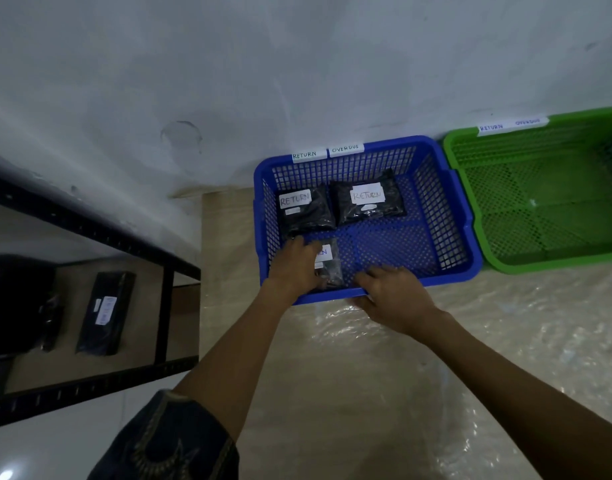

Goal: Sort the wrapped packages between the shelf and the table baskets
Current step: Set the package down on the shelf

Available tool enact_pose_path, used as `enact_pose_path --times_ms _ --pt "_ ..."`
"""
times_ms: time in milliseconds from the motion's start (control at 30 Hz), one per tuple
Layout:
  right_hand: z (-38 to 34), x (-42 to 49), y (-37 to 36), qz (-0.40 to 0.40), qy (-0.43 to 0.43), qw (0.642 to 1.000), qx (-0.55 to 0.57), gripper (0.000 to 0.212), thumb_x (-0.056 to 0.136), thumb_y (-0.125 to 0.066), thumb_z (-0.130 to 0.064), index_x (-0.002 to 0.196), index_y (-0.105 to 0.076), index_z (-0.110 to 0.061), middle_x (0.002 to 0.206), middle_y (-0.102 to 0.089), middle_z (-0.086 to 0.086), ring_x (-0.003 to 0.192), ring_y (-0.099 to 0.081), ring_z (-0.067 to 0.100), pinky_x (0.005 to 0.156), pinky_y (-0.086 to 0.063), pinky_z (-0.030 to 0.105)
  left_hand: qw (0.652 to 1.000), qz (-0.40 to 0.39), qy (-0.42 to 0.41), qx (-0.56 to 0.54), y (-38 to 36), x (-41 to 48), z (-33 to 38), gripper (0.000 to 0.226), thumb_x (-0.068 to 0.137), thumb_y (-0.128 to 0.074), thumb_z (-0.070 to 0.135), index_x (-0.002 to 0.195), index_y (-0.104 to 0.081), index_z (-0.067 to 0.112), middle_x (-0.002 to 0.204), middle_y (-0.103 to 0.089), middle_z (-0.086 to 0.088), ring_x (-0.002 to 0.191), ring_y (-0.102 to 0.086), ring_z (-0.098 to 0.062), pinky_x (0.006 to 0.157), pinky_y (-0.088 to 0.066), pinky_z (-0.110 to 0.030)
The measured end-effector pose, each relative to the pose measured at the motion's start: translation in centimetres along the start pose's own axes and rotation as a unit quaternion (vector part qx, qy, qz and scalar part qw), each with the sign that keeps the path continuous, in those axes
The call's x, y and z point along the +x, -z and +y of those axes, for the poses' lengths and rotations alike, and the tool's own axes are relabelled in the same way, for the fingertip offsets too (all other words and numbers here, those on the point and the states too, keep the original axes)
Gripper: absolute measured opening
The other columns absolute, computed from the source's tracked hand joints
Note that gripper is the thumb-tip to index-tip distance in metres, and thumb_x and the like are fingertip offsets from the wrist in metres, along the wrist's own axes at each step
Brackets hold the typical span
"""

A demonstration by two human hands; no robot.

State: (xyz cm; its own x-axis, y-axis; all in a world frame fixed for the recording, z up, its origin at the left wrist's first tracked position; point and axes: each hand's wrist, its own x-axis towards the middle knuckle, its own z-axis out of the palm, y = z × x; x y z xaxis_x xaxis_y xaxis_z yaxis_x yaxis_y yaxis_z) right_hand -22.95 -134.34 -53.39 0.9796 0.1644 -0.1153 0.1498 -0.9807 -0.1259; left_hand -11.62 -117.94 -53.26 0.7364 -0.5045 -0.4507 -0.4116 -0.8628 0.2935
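A blue basket (446, 209) stands on the table against the wall, tagged RETURN and OVERDUE. Inside lie two black wrapped packages labelled RETURN, one at the back left (306, 211) and one at the back middle (368, 200). My left hand (295, 266) reaches into the basket's front left corner and grips a third small black package (330, 268) with a white label. My right hand (392, 296) rests on the basket's front rim, fingers spread, holding nothing. A green basket (539, 202) stands to the right with no packages in it.
A black metal shelf (90, 230) stands to the left, lower than the table. On it lie a long black package (105, 313) and a bulkier dark package (20, 306). Clear plastic sheeting (505, 334) covers the table in front of the baskets.
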Motion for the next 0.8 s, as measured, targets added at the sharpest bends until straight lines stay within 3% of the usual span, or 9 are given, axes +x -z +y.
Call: enact_pose_path --times_ms 133,800 --pt "0.1 0.1 -0.1 0.015 -0.001 1.0 0.003 0.033 0.069 -0.078 -0.041 0.078 -0.064 -0.013 0.064 -0.061 0.006 0.055 -0.06 0.027 0.049 -0.048 0.032 0.997 0.002 -0.03 0.071 0.4 0.6 -0.5 0.07 0.073 -0.08 0.032 0.131 -0.046 0.014 0.123 -0.046 -0.014 0.113 -0.046 -0.031 0.083 -0.046 -0.04" --pt "-0.2 0.2 0.2 0.008 -0.015 0.999 0.03 0.025 0.075 -0.071 -0.033 0.085 -0.066 -0.01 0.07 -0.064 0.01 0.062 -0.062 0.03 0.054 -0.051 0.037 0.999 0.02 -0.017 0.034 0.3 0.3 -1.1 0.066 0.076 -0.078 0.032 0.13 -0.047 0.011 0.125 -0.047 -0.015 0.114 -0.047 -0.03 0.087 -0.049 -0.04"
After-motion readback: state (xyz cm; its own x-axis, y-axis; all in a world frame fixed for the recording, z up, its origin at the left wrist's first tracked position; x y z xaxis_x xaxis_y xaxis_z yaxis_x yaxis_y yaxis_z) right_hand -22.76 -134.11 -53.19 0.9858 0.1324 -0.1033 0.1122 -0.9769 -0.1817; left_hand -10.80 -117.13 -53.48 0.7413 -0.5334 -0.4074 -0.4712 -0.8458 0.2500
